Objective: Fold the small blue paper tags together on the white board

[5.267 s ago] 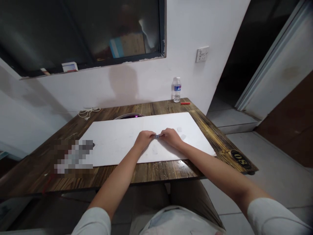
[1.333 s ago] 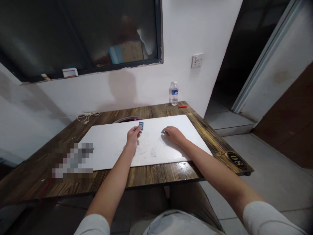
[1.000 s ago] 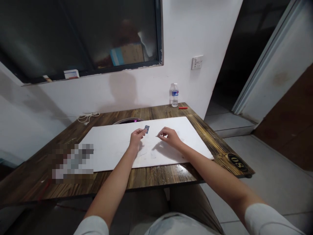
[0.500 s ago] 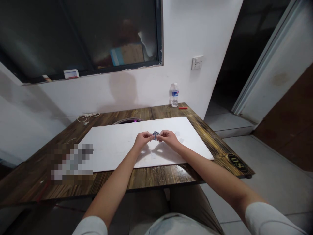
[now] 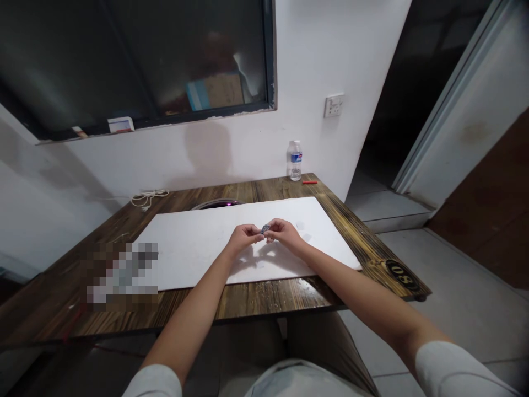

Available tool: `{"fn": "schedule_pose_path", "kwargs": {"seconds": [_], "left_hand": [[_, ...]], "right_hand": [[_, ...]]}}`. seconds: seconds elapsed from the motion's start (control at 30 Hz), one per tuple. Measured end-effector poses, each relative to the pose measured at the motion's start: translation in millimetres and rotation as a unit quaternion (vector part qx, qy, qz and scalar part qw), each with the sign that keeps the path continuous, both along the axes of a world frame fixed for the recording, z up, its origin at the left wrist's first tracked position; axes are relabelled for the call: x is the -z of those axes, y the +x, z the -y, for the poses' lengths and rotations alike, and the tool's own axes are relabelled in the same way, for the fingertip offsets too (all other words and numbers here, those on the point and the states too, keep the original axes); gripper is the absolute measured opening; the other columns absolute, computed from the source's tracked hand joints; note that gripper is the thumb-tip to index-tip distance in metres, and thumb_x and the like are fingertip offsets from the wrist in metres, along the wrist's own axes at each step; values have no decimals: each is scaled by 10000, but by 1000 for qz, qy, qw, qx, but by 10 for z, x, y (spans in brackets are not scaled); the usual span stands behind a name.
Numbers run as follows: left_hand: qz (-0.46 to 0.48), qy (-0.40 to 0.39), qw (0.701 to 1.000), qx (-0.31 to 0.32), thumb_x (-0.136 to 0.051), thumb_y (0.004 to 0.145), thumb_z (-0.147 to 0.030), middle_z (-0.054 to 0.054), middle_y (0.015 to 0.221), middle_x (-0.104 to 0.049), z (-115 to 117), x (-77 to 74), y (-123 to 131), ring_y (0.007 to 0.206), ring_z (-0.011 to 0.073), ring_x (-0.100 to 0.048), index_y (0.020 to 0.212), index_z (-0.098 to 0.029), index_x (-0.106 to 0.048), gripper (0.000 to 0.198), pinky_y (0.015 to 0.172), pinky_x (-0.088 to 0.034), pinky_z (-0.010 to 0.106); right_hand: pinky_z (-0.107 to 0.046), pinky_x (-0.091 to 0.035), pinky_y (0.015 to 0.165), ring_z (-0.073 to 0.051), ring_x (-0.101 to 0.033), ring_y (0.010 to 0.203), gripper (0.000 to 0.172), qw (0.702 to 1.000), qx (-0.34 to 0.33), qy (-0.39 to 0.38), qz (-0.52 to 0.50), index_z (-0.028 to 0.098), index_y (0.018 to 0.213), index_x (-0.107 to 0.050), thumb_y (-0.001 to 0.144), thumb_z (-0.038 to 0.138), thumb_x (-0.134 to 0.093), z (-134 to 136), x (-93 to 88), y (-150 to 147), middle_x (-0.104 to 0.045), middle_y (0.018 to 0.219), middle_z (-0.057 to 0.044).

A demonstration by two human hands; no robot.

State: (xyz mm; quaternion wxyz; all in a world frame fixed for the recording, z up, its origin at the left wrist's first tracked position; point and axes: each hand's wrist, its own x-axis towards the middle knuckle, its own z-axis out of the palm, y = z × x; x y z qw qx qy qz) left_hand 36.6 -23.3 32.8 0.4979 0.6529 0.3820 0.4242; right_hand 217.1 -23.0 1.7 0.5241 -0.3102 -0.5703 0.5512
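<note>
A small, flat, dark grey-blue patterned piece (image 5: 265,228) is held between my two hands, just above the white board (image 5: 194,242). At its left side the thumb and fingers of my left hand (image 5: 243,239) pinch it. My right hand (image 5: 285,234) has its thumb and fingers closed on the right side of the same piece. Fingers cover part of it, and it is too small to tell its kind. Shadows of both hands fall on the board beneath.
The board lies on a dark wooden table (image 5: 264,300). Along the back are a water bottle (image 5: 295,162), a red stick-like object (image 5: 309,182), a white cable (image 5: 149,197) and a dark round-edged object (image 5: 219,204). A pixelated patch covers the table's left. A round "08" plate (image 5: 401,274) marks the right corner.
The small piece has turned and tilted between my fingers, showing less of its face, and has shifted slightly right. My arms have barely moved.
</note>
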Motion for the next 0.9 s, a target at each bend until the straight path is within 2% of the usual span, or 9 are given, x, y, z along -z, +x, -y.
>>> {"fn": "schedule_pose_path", "kwargs": {"seconds": [0.13,0.3,0.5,0.9], "left_hand": [[4,-2,1000,16,-891,517,-483,29,594,-625,-30,35,-20,555,142,-540,625,-169,-683,392,566,-386,264],[-14,13,1000,10,-823,591,-586,30,631,-635,-46,48,-26,575,128,-538,699,-151,-696,467,582,-406,255],[-32,10,999,9,-838,602,-518,30,661,-656,8,-15,4,609,136,-566,703,-151,-683,411,617,-438,264],[-24,14,1000,2,-825,637,-464,23,645,-645,-8,3,-9,597,130,-554,689,-158,-681,342,610,-426,266]], "right_hand": [[-270,-488,564,-135,-609,530,380,999,-23,6,30,169,698,-657,627,506,-817,9,-9,0,-650,572,0],[-248,-454,520,-125,-580,482,389,1000,20,-2,16,168,639,-624,584,476,-855,-10,35,0,-597,495,24],[-251,-451,508,-129,-580,473,397,999,39,-10,-3,171,638,-623,547,462,-877,9,3,17,-629,503,5],[-252,-458,533,-118,-571,490,388,1000,4,-4,-3,166,623,-622,562,460,-867,32,-61,53,-627,517,7]]}}
